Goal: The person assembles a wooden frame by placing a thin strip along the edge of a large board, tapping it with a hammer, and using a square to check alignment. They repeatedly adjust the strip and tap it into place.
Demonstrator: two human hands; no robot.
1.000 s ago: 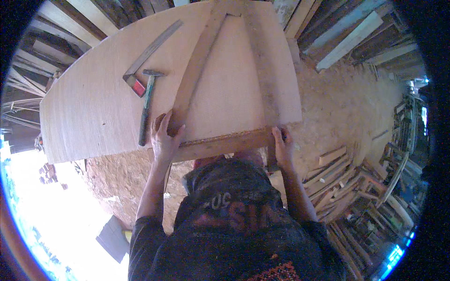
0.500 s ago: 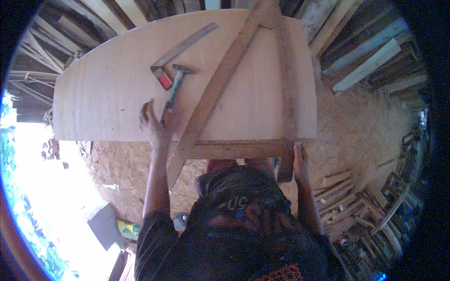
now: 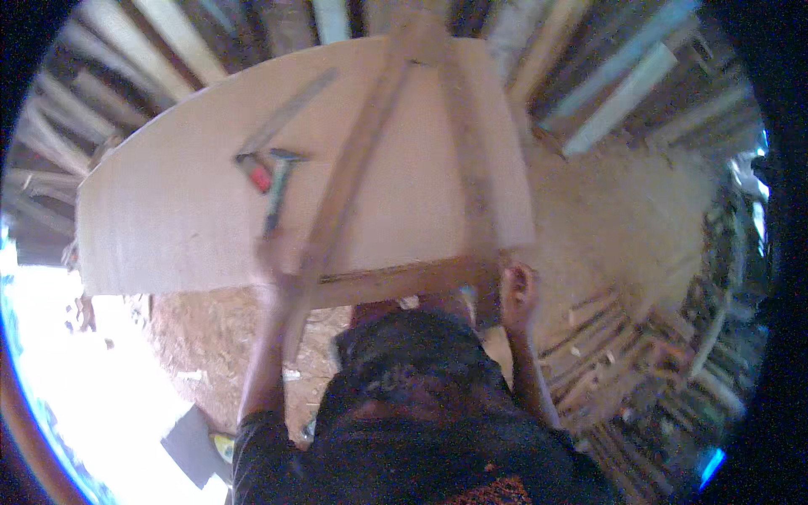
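Note:
An A-shaped wooden frame lies over a large pale board with a curved far edge. Its crossbar and leg ends reach past the board's near edge. At the left leg, my left hand is smeared by motion; its fingers cannot be made out. My right hand has curled fingers against the outer side of the right leg, near its lower end. Left of the frame lie a hammer with a green-and-dark handle and a long, narrow blade-like tool with a red part at its near end.
Planks and boards are stacked beyond the board and to the far right. Offcuts lie on the brown floor at right. A grey box-like object stands at lower left, in bright light.
The whole view has shifted, with the board and frame now further left and slightly tilted. My left hand has moved from beside the hammer handle's end down to the frame's left leg.

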